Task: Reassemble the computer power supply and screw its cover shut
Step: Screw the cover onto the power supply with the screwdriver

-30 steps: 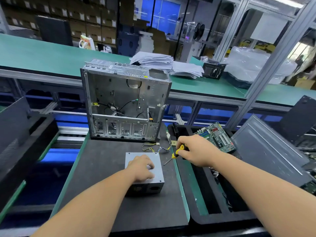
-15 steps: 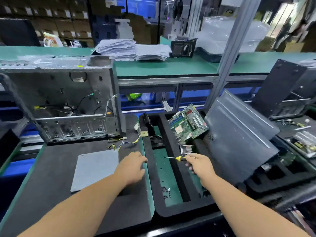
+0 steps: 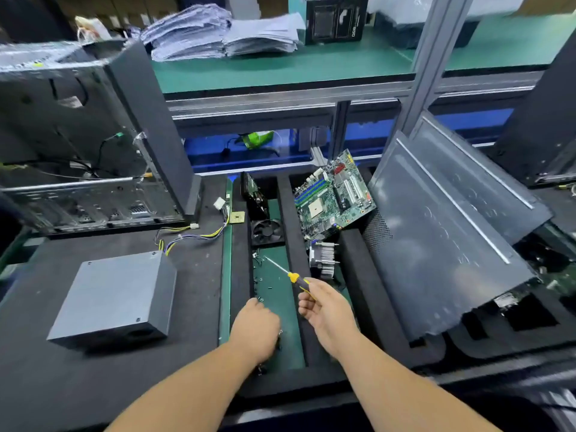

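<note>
Lying on the black foam mat (image 3: 103, 378) at the left of the desk: one grey power supply (image 3: 117, 296), cover on, its near corner well back from the mat's front edge and its right side clear of the mat's green right border. Open mat shows on all four sides of it. Its yellow-and-black cable bundle (image 3: 190, 236) trails from the far right corner toward the open computer case (image 3: 90, 135), which stands along the mat's far edge.

Foam tray (image 3: 299, 380), just right of the mat: a long green-floored channel holding scattered small screws (image 3: 261, 280), with a black fan (image 3: 267, 232) at its far end. Left hand (image 3: 257, 330) is down in the near part of this channel, knuckles up, fingers curled under; whether they pinch a screw cannot be told. Right hand (image 3: 327, 310) hovers over the divider to the right, fingers curled round the yellow-and-black handle of a screwdriver (image 3: 285, 271), whose shaft points away over the screws.

Next compartment right: a finned heatsink (image 3: 322, 258) and a green motherboard (image 3: 333, 196) leaning at the far end. A large grey side panel (image 3: 445, 232) leans across the tray's right part, crowding that side.

Rear bench: stacked papers (image 3: 218, 31) and a black box (image 3: 335, 18); its white print is too blurred to read.
</note>
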